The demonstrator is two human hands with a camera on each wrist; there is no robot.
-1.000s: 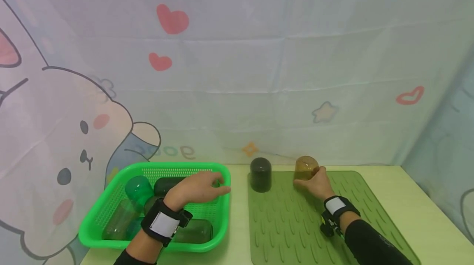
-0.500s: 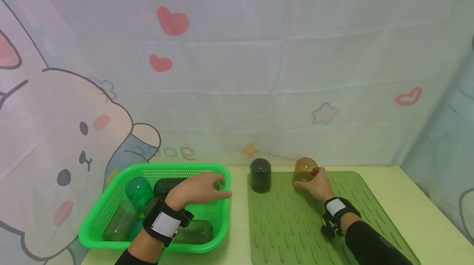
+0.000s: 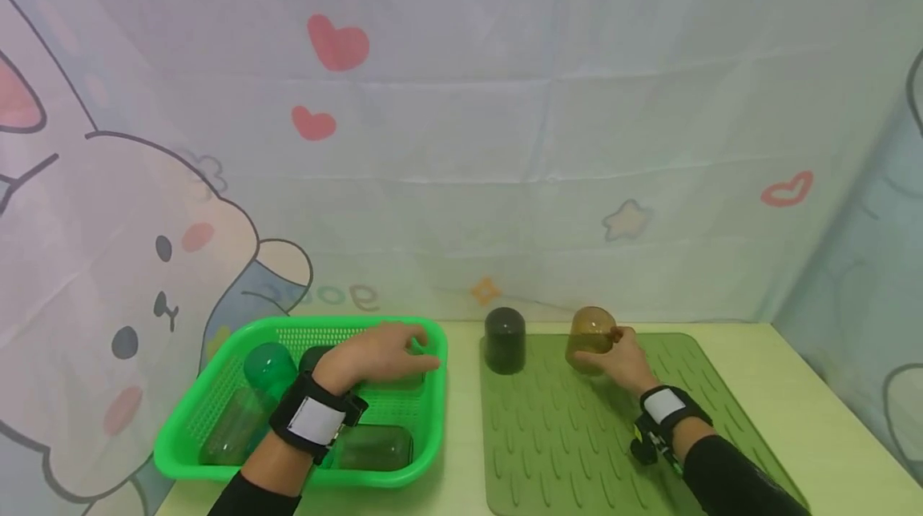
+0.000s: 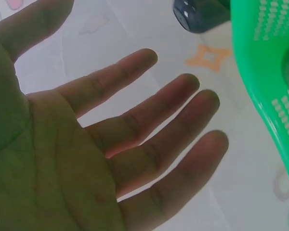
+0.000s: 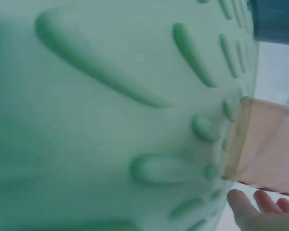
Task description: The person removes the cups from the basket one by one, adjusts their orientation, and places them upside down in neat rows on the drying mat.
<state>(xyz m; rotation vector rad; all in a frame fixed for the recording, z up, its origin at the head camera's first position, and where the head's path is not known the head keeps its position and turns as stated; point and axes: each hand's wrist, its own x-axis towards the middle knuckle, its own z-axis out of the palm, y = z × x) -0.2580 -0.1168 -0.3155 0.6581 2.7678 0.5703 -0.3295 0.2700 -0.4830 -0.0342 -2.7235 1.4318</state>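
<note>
Amber cup (image 3: 591, 326) is standing beside right hand's (image 3: 622, 360) half-curled fingers, grip unclear; sideways bump risks toppling. Left hand (image 3: 380, 353) is hanging loose, empty.

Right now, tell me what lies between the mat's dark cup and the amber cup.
Only bare green mat lies between the dark cup and the amber cup, as the head view shows.
</note>
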